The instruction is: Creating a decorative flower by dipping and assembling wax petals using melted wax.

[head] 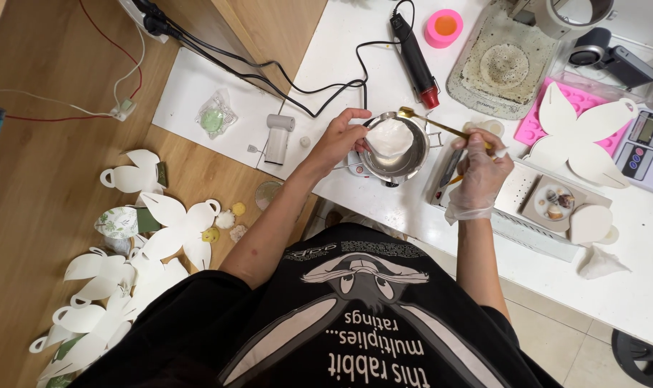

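The black printed shirt (355, 316) fills the bottom of the view, and beyond it at 12 o'clock the white worktop (628, 287) carries a small metal pot (394, 154), with white petal cutouts (581, 136) lying at its 3 o'clock and a black heat gun (415, 54) at its 12 o'clock. The bare left hand (338, 139) has its fingers pinched on a white paper piece (389, 136) held inside the pot, while the gloved right hand (482, 172), at 3 o'clock of the pot, has its fingers closed on a gold spoon (441, 127) whose bowl rests at the pot's rim.
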